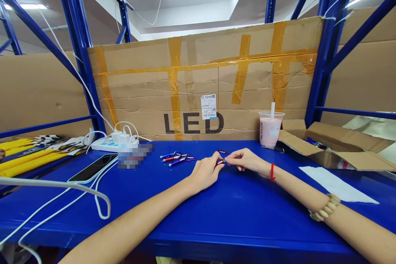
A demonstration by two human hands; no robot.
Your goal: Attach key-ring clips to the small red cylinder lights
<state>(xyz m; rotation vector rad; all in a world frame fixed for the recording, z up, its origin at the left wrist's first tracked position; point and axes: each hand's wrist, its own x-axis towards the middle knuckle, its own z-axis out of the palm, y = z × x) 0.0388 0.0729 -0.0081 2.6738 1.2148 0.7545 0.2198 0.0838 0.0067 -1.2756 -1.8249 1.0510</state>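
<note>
My left hand (206, 172) is closed around a small red metallic piece (220, 162) near the middle of the blue table. Just to its right, my right hand (246, 160) pinches at the end of that same piece, its fingertips almost meeting the left ones. Left of my hands lie several small shiny pens or tubes, among them a red one (172, 158) and a purple-blue one (181, 161). Another small red one (222, 151) rests just behind my fingers. What exactly sits between my right fingertips is too small to make out.
A pink drink cup (269, 130) with a straw stands at the back right, beside an open cardboard box (328, 148). White paper (338, 184) lies at right. At left are a phone (93, 168), a power strip (107, 143), looping white cables and yellow items (34, 161).
</note>
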